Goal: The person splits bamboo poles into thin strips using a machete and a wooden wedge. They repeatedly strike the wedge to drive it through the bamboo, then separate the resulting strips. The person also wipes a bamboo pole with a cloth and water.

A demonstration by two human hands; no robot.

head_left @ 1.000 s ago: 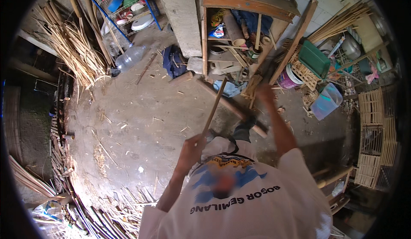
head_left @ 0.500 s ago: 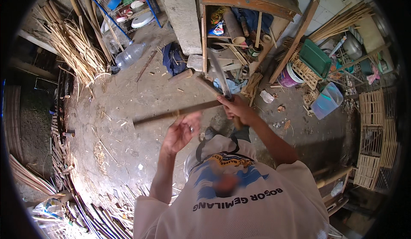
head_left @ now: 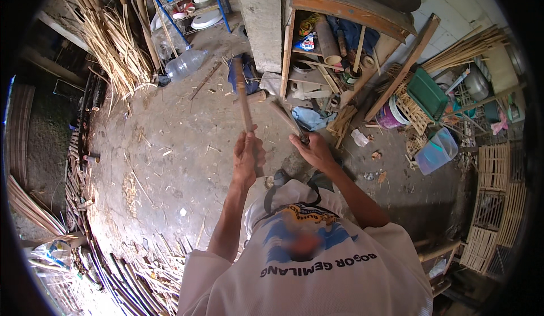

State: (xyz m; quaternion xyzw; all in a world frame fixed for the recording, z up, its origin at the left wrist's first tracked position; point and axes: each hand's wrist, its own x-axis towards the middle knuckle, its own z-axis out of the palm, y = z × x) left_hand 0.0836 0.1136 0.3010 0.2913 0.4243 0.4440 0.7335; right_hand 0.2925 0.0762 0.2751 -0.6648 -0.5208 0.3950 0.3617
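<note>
bamboo stick [head_left: 242, 98] is standing up over the dirty floor [head_left: 170, 163], the left hand [head_left: 247, 156] is squeezing its bottom, the right hand [head_left: 313, 150] is gripping a knife [head_left: 285, 118] just beside it, and no cutting is showing yet.

A small blue-and-white packet [head_left: 306, 42] lies on the wooden shelf [head_left: 340, 10].

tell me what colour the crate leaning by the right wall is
Green; the crate shows best in the head view, right of the left hand gripping a bamboo stick.
</note>
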